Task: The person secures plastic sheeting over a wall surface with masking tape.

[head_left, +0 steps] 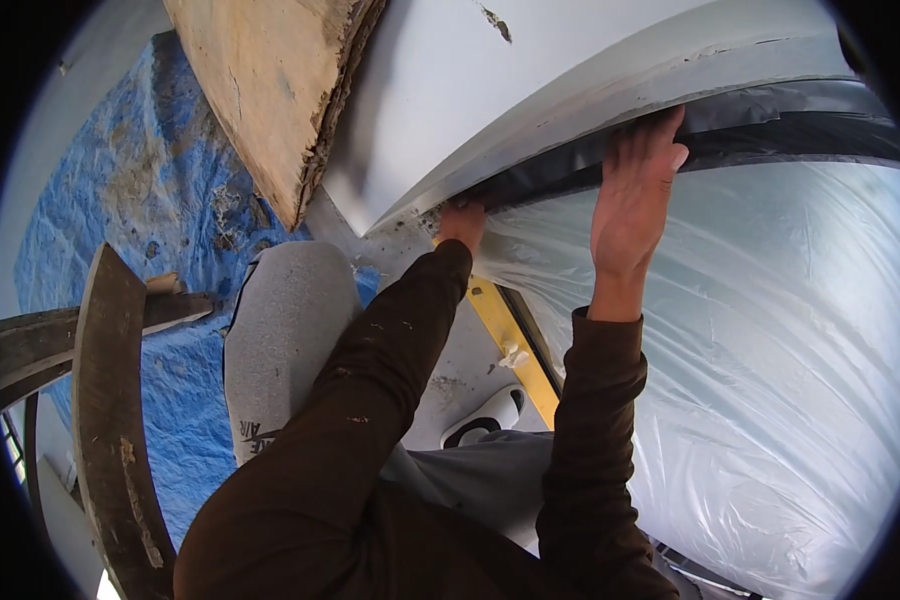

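Your right hand (pixel 635 205) is flat, fingers straight against the dark strip (pixel 545 178), likely so it presses evenly along the curved edge of the white panel (pixel 470 70). Your left hand (pixel 463 222) is at the strip's left end; its grip is partly hidden, so I cannot tell what it holds. The plastic sheet (pixel 760 330) spreads nearer you. Rightward there's room; leftward, the wooden board (pixel 270 80) and yellow bar (pixel 490 308) crowd you.
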Demonstrator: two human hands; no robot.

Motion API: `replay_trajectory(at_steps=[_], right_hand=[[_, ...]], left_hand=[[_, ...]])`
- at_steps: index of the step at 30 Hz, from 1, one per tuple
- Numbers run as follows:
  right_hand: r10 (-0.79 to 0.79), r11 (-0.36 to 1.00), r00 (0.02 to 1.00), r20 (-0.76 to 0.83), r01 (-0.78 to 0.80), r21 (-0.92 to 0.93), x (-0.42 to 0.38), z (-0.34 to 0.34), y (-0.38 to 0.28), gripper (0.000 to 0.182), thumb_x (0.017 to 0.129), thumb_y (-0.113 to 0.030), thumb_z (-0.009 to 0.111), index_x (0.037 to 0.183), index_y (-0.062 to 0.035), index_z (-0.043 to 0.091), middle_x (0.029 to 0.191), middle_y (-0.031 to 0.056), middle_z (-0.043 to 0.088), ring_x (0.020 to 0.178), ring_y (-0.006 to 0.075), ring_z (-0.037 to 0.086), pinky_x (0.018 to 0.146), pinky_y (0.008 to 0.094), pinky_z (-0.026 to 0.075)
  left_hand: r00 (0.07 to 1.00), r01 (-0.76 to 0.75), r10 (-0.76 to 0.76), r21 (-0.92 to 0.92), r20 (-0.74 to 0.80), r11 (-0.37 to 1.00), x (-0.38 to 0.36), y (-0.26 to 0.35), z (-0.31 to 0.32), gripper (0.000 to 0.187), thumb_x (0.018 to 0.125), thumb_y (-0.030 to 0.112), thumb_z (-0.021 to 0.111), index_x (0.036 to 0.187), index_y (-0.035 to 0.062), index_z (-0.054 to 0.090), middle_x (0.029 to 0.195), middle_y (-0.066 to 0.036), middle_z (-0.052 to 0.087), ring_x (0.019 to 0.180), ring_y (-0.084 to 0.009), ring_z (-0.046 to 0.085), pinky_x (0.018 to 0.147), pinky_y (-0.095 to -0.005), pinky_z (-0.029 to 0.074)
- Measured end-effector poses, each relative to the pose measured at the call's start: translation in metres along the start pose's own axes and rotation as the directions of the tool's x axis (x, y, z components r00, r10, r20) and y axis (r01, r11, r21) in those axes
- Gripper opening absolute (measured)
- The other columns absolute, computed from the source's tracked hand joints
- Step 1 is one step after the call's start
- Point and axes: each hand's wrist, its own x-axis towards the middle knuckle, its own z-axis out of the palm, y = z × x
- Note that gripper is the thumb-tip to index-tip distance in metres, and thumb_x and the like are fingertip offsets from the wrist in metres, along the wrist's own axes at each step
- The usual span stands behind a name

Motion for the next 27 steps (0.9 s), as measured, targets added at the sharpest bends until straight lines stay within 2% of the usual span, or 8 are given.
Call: replay_trajectory(at_steps=[4,6,7,10,12,15,21,27], right_hand=[[-0.002,1.0,1.0,0.004,0.002,0.002,0.0,0.0,0.0,0.074,0.099,-0.056,0.019,0.151,-0.0098,-0.005,0.158,0.0123,0.004,0.145,0.0288,0.006,0.116,0.0416,0.002],[-0.008,1.0,1.0,0.006,0.008,-0.008,0.0,0.0,0.001,0.074,0.099,-0.057,0.02,0.152,-0.0097,-0.004,0.158,0.0123,0.004,0.145,0.0289,0.007,0.116,0.0418,0.002],[-0.019,1.0,1.0,0.007,0.019,-0.015,0.0,0.0,0.003,0.075,0.099,-0.057,0.021,0.152,-0.0097,-0.004,0.158,0.0123,0.004,0.145,0.029,0.007,0.116,0.0421,0.002],[-0.006,1.0,1.0,-0.022,0.006,-0.017,0.0,0.001,0.005,0.076,0.099,-0.057,0.023,0.152,-0.0098,-0.003,0.158,0.0123,0.006,0.145,0.0287,0.008,0.116,0.0424,0.003],[-0.015,1.0,0.999,-0.032,0.014,-0.023,0.001,0.001,0.006,0.076,0.099,-0.057,0.024,0.152,-0.0098,-0.002,0.157,0.0123,0.006,0.144,0.0285,0.009,0.116,0.0425,0.003],[-0.038,0.999,0.999,-0.032,0.037,-0.037,0.001,0.004,0.007,0.076,0.099,-0.057,0.025,0.152,-0.0098,-0.001,0.157,0.0122,0.008,0.144,0.0283,0.009,0.116,0.0424,0.003],[-0.063,0.996,0.997,-0.034,0.061,-0.06,0.001,0.007,0.007,0.076,0.099,-0.056,0.027,0.152,-0.0086,0.001,0.157,0.0115,0.011,0.143,0.0277,0.013,0.115,0.0411,0.007],[-0.097,0.989,0.994,-0.06,0.089,-0.114,-0.001,0.011,0.012,0.076,0.099,-0.056,0.028,0.152,-0.007,0.005,0.155,0.0123,0.016,0.142,0.0273,0.018,0.114,0.0397,0.011]], left_hand=[[0.974,0.221,-0.199,-0.274,0.105,0.936,0.023,-0.025,0.002,0.033,0.084,0.025,0.058,0.111,0.0086,0.066,0.119,-0.015,0.062,0.116,-0.0293,0.054,0.097,-0.0368,0.04],[0.916,-0.035,0.046,-0.036,0.4,0.999,0.039,-0.053,-0.012,0.033,0.085,0.021,0.062,0.112,0.0027,0.064,0.123,-0.014,0.06,0.114,-0.0228,0.055,0.095,-0.0308,0.04],[0.917,-0.036,0.046,-0.033,0.397,0.999,0.036,-0.048,-0.014,0.033,0.085,0.021,0.062,0.112,0.0027,0.064,0.123,-0.014,0.06,0.114,-0.0228,0.055,0.095,-0.0308,0.04],[0.95,0.122,-0.046,-0.231,0.309,0.965,0.016,-0.031,-0.017,0.034,0.081,0.02,0.07,0.107,-0.0008,0.065,0.108,-0.013,0.066,0.102,-0.0188,0.059,0.089,-0.0302,0.042],[0.971,-0.175,0.161,0.064,0.179,0.982,0.003,-0.031,-0.021,0.027,0.076,0.017,0.076,0.093,-0.002,0.068,0.092,-0.014,0.067,0.088,-0.0167,0.06,0.082,-0.0297,0.045],[0.997,-0.063,0.058,-0.121,-0.04,0.991,-0.021,-0.004,-0.016,0.023,0.075,0.018,0.077,0.079,-0.0031,0.068,0.076,-0.013,0.066,0.073,-0.0163,0.059,0.072,-0.0314,0.046],[0.978,-0.156,0.18,0.206,-0.105,0.966,-0.045,0.018,-0.026,0.025,0.076,0.019,0.076,0.074,-0.0038,0.065,0.06,-0.011,0.06,0.058,-0.0187,0.056,0.06,-0.0329,0.044],[0.96,-0.171,0.192,0.115,-0.203,0.979,-0.049,0.008,-0.026,0.025,0.076,0.019,0.076,0.078,-0.0039,0.066,0.061,-0.012,0.061,0.057,-0.0202,0.056,0.06,-0.033,0.045]])
